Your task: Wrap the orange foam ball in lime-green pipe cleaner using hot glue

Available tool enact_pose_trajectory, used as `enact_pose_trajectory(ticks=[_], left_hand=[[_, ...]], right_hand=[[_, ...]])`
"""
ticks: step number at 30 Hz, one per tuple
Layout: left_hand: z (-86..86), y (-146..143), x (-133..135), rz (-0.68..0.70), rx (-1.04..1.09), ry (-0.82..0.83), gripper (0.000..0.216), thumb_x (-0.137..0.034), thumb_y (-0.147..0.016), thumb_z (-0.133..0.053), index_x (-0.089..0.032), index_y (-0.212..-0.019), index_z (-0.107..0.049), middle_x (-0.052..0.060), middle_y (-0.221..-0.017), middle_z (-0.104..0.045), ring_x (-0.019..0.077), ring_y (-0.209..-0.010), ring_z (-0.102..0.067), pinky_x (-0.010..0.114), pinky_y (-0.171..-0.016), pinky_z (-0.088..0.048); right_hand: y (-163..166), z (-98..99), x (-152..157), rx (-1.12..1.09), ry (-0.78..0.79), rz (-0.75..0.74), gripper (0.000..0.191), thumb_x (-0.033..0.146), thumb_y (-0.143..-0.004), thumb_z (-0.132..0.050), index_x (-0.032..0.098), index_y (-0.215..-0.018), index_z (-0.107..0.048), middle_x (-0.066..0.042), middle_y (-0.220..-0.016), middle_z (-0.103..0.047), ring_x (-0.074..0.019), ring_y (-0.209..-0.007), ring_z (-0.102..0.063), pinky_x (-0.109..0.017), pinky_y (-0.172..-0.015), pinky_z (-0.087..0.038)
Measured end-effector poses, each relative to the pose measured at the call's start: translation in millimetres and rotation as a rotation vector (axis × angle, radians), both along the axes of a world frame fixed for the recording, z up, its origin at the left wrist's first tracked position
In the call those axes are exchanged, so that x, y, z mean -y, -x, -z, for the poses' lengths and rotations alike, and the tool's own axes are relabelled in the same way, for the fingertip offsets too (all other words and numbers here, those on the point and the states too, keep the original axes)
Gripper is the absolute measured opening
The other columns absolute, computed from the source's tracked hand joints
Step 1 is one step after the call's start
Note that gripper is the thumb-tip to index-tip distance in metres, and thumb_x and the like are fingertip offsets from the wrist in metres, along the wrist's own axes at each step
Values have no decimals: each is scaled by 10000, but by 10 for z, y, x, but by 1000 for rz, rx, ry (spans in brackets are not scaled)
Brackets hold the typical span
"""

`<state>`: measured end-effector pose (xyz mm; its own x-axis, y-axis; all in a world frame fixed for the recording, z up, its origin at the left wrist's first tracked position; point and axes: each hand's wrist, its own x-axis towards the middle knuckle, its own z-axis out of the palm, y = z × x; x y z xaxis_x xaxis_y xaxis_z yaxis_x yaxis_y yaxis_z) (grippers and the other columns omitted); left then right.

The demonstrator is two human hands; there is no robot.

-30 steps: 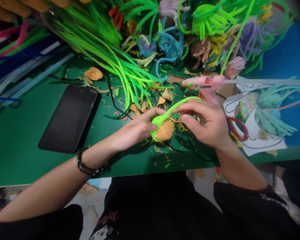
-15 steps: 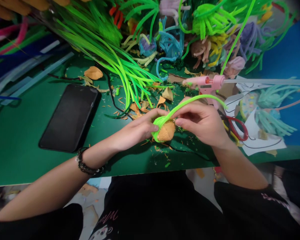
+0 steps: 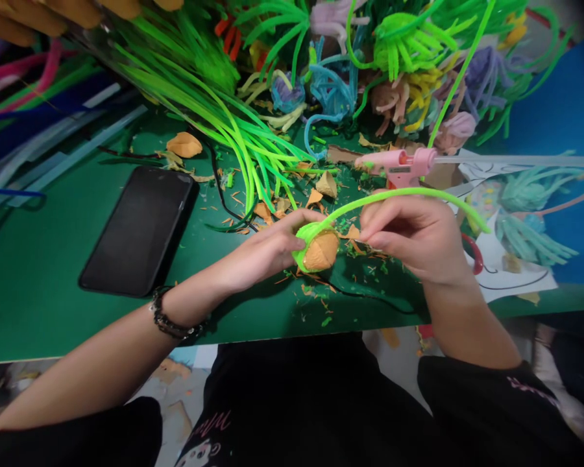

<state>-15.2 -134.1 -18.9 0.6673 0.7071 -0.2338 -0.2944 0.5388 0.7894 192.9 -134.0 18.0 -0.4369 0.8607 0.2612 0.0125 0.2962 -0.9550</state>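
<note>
My left hand (image 3: 272, 254) is closed around a small tan, rounded form (image 3: 322, 250) with a bright green pipe cleaner (image 3: 394, 194) coiled about its left side. The pipe cleaner's loose end arcs up to the right, passing over my right hand (image 3: 416, 235). Thumb and forefinger of that hand are pinched together, a short gap to the right of the form. Whatever lies between those fingertips is too small to make out.
Behind my hands lies a pink glue gun (image 3: 403, 165) with a long clear glue stick. A black phone (image 3: 139, 230) rests at left. Green pipe cleaners (image 3: 233, 130), orange scraps (image 3: 326, 185) and red-handled scissors (image 3: 473, 253) lie around, with pipe-cleaner bundles (image 3: 413, 39) at the back.
My right hand has drawn away to the right from the tan form, fingers still pinched. The pipe cleaner's loose end reaches farther right. My left hand has hardly moved.
</note>
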Motion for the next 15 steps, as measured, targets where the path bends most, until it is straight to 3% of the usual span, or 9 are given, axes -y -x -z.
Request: enact_pose_trajectory(ticks=[3,10,13,15], left_hand=[[11,-13,-17,-25,15,27,360,-210,-630,-562,-162,-987,-548,23,-919,-643,162,-824,-609,274,-738,-467],[30,-11,-64,-91,-1,30,360,-204,-629,-543,-173,-988,-531,24,-945,-619,168,-834,-595,301,-758,-464],[25,-6,-75,-96,-38,26,382,-209,-623,-539,-179,-1003,-522,24,-956,-608,171,-833,-595,301,-754,-456],[27,0,-78,-107,-56,32,392,-209,-618,-538,-186,-1010,-520,21,-949,-604,164,-821,-588,287,-733,-450]], right_hand=[[-68,-42,-18,-33,-64,-49,19,211,-798,-690,223,-796,-704,26,-690,-628,-98,-638,-575,-248,-582,-471],[-296,-202,44,177,-233,14,64,201,-797,-688,256,-807,-720,15,-728,-656,-129,-690,-585,-285,-619,-467],[-469,-275,186,250,-266,49,79,183,-787,-699,249,-826,-718,9,-728,-650,-120,-696,-588,-271,-637,-481],[-664,-349,430,320,-264,-6,63,208,-793,-698,254,-833,-715,4,-715,-642,-107,-660,-592,-243,-594,-483]])
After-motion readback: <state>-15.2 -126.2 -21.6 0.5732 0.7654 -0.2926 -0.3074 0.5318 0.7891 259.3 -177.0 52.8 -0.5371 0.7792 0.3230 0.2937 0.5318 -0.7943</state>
